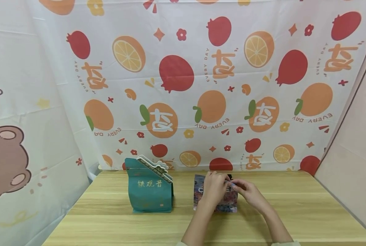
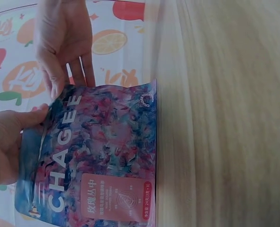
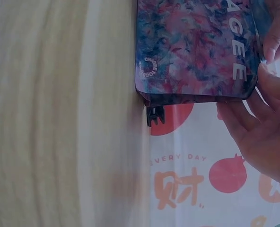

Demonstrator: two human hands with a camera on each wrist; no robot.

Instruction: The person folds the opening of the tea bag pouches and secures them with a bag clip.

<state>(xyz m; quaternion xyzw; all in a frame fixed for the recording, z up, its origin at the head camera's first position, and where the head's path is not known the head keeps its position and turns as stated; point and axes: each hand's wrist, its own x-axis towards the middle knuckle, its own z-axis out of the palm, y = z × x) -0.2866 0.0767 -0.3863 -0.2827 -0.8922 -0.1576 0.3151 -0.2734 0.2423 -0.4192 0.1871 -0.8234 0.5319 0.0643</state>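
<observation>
A pink-and-blue pouch (image 1: 231, 201) lettered CHAGEE stands upright on the table, its printed front towards me. My left hand (image 1: 214, 187) pinches its top edge, thumb in front and fingers behind, as the left wrist view shows. At the top right corner, my right hand (image 1: 250, 193) pinches the same edge. Its thumb tip comes close to the left thumb, with fingers behind the pouch (image 3: 192, 52). Whether the pouch's mouth is sealed cannot be told. Behind its right side shows a small black pronged piece (image 3: 155, 116), mostly hidden.
To the left stands a teal tea bag (image 1: 150, 196) with Chinese lettering. A pale decorated strip (image 1: 155, 169) runs along its slanted top. The wooden table (image 1: 109, 222) ends at a fruit-print curtain (image 1: 176, 102) behind.
</observation>
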